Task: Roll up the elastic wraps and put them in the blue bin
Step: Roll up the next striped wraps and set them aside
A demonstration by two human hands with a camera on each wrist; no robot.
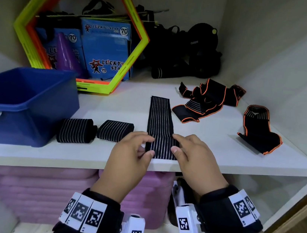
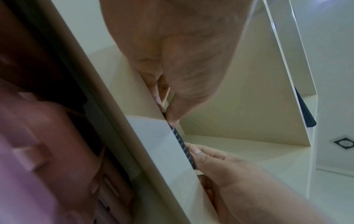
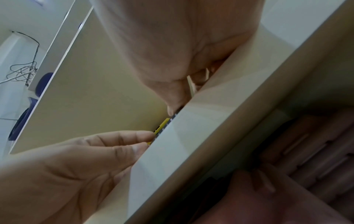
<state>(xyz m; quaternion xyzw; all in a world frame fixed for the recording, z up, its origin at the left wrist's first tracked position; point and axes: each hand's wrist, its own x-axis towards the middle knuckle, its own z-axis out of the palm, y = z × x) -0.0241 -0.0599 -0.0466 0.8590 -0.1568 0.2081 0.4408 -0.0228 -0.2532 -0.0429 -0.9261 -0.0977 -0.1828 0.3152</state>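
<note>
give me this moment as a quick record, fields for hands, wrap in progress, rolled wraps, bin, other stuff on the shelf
left hand: pinches the near end of the flat wrap
right hand: pinches the same end from the other side
flat wrap: black, striped, laid out flat on the shelf, rolling just starting at the near edge
rolled wraps: two, rolled wrap one and rolled wrap two, side by side on the shelf
blue bin: left of the rolls, no wraps visible inside
orange-trimmed wraps: unrolled, at right
hexagon frame: leaning at the back

"lucky star" and "70" on the blue packages (image 1: pixel 104 51) inside the hexagon frame (image 1: pixel 139 26)
</note>
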